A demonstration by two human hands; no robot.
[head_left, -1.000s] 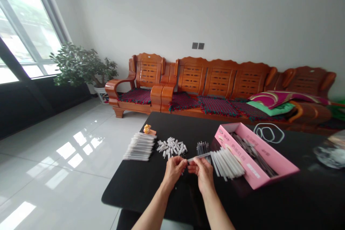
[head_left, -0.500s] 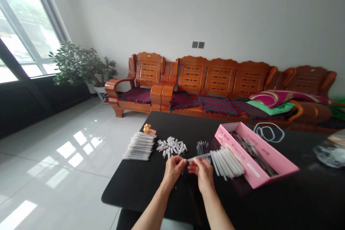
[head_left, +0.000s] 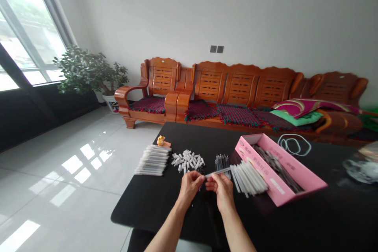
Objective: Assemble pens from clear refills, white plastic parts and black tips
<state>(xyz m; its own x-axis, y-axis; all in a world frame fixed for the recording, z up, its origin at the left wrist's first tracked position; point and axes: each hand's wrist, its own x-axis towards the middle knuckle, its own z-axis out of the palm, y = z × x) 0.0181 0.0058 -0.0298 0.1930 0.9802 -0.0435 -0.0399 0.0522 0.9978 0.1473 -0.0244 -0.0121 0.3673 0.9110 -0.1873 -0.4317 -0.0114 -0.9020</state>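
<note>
Between my hands, just over the black table (head_left: 153, 201), a whitish pen barrel (head_left: 222, 171) lies nearly level, its right end slightly raised. My right hand (head_left: 223, 191) pinches it between thumb and fingers. My left hand (head_left: 189, 187) is closed at its left end; any small part in those fingertips is hidden. Beyond my left hand is a heap of white pen caps (head_left: 189, 160), with small dark pieces partly covered by the hands. Dark ink refills (head_left: 222, 162) lie behind my right hand. White pen barrels (head_left: 248, 179) are fanned out to its right.
Rows of whitish pens (head_left: 152, 161) lie at the table's left, near a small orange figurine (head_left: 161, 140). A pink box (head_left: 276, 195) with dark refills stands at the right. White loops (head_left: 307, 145) and a clear plastic bag (head_left: 362, 167) are farther right. A wooden sofa (head_left: 209, 82) stands behind.
</note>
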